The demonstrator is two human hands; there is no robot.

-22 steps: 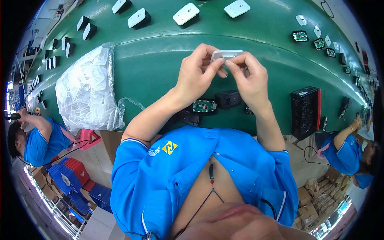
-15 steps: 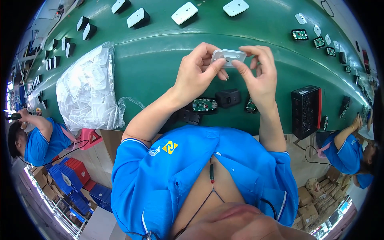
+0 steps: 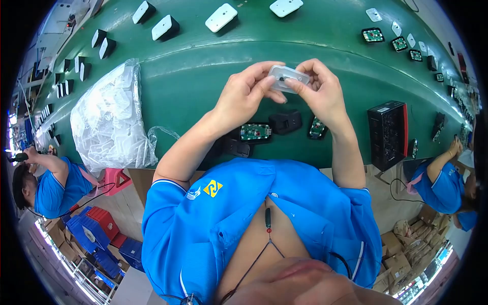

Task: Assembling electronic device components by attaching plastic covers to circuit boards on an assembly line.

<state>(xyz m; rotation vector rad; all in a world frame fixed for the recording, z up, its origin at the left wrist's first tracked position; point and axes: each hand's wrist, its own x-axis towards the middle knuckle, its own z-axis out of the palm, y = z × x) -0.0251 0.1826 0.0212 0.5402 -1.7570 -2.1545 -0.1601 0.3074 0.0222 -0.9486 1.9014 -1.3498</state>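
Note:
Between both hands is a small translucent white plastic cover, raised above the green table. My left hand pinches its left end, with the thumb on the near side. At the other end my right hand grips it, the thumb pressed onto its face near a small dark spot. Below the hands a green circuit board sits in a black tray-like housing. Beside it lies an empty-looking black plastic housing, and a second circuit board is close to my right wrist. A black part lies near my chest.
A clear bag of white plastic covers lies on the left. To the right stands a black box with a red side. White-topped black units line the far side. More circuit boards lie far right. Co-workers sit on both sides.
The cover has tilted, its right end dropping lower, and my right thumb has shifted across its face. Both hands still hold it. The whole view has shifted slightly.

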